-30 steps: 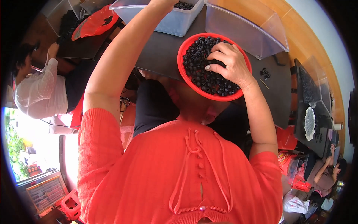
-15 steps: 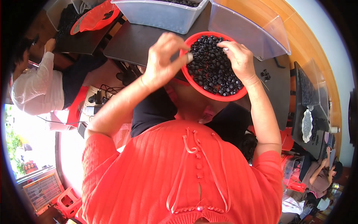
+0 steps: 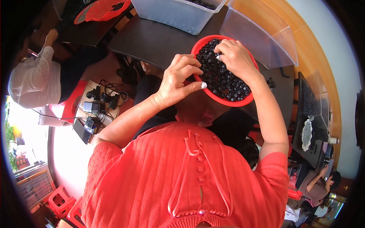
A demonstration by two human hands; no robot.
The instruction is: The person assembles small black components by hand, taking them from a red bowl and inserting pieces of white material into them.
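Observation:
A red basin (image 3: 253, 99) full of small, round black pieces (image 3: 228, 85), many with a hole in the middle, sits ahead of me at the table's near edge. My right hand (image 3: 237, 59) reaches over its right side, fingers bent together down among the pieces; what they pinch is hidden. At the basin's left rim is my left hand (image 3: 178, 78). Its fingers curl loosely toward the pieces, and the thumb stands apart from them by the rim. I see nothing held in it. Both thumbs have white tips, like tape.
Behind the basin are a clear plastic bin (image 3: 176, 19) holding black pieces and another transparent bin (image 3: 260, 34). The dark table (image 3: 152, 41) carries them. Left, a small stand holds chargers and cables (image 3: 100, 100). A person (image 3: 34, 76) sits at far left, another (image 3: 319, 182) at right.
My left hand has come down and turned at the basin's left rim. My right hand has moved slightly left, its fingers bending deeper into the pieces. The view has shifted a little.

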